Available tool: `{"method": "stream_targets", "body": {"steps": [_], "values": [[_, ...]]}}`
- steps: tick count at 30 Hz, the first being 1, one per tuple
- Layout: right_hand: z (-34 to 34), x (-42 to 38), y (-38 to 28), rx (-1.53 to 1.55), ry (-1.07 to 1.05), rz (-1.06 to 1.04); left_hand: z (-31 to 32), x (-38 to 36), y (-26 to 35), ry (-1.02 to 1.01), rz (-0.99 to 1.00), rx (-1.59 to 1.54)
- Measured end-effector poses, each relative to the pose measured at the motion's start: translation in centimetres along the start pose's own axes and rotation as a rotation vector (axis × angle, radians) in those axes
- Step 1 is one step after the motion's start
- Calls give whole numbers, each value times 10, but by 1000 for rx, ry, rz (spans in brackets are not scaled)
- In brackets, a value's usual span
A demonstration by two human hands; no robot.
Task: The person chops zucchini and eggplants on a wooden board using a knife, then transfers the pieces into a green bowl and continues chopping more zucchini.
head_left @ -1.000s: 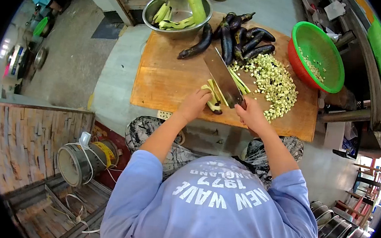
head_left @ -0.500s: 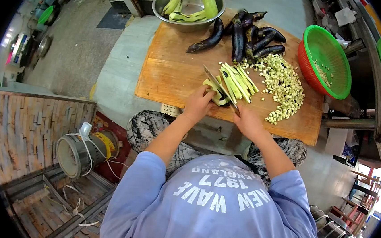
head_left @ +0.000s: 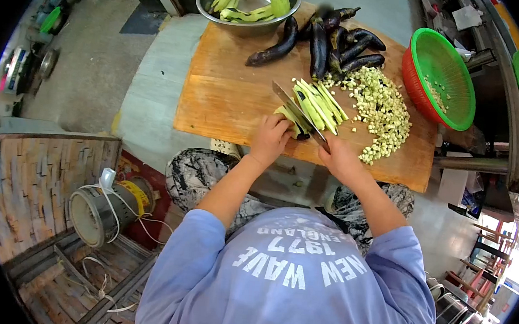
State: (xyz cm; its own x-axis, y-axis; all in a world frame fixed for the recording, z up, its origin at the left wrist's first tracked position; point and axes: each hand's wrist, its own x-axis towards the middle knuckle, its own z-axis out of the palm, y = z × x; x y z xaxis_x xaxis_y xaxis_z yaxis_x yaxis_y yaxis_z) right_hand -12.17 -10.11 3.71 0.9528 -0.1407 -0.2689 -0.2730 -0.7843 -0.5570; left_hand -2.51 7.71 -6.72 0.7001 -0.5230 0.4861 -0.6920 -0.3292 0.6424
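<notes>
My right hand (head_left: 340, 159) is closed round the handle of a kitchen knife (head_left: 300, 113), whose blade slants up and left over the wooden board. Beside the blade, my left hand (head_left: 271, 140) has its fingers curled down on a piece of peeled eggplant (head_left: 291, 118), pressing it against the board. Just right of the knife lie pale green eggplant strips (head_left: 325, 105), some with dark skin along the edge. Farther right spreads a heap of diced eggplant (head_left: 384, 111). The knife handle is mostly hidden in my right hand.
Several whole dark eggplants (head_left: 319, 48) lie at the back of the cutting board (head_left: 216, 91). A steel bowl (head_left: 207, 13) with peeled eggplants stands at the back left. At the right edge sits a green colander in a red basket (head_left: 417, 83), with some diced bits inside.
The whole view has shifted slightly, so the board and its contents appear a little farther left and up. Both hands keep their holds on the knife and the eggplant piece.
</notes>
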Motion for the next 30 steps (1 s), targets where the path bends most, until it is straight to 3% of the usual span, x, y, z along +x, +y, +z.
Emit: {"method": "stream_targets", "body": {"steps": [8, 11, 14, 17, 20, 28, 30], "values": [[-18, -14, -14, -194, -85, -28, 2, 1, 4, -9, -61, 21], [-20, -11, -21, -126, -53, -36, 1, 1, 4, -25, -68, 11], [5, 5, -8, -160, -91, 5, 1, 1, 3, -13, -52, 0], [25, 9, 7, -111, 5, 42, 0, 1, 2, -7, -39, -3], [8, 1, -3, 76, 21, 50, 0, 2, 2, -4, -45, -12], [-21, -2, -25, -130, -133, 8, 1, 0, 1, -11, -78, -2], [-12, -5, -25, -84, -123, 9, 70, -50, -33, 249, -6, 431]]}}
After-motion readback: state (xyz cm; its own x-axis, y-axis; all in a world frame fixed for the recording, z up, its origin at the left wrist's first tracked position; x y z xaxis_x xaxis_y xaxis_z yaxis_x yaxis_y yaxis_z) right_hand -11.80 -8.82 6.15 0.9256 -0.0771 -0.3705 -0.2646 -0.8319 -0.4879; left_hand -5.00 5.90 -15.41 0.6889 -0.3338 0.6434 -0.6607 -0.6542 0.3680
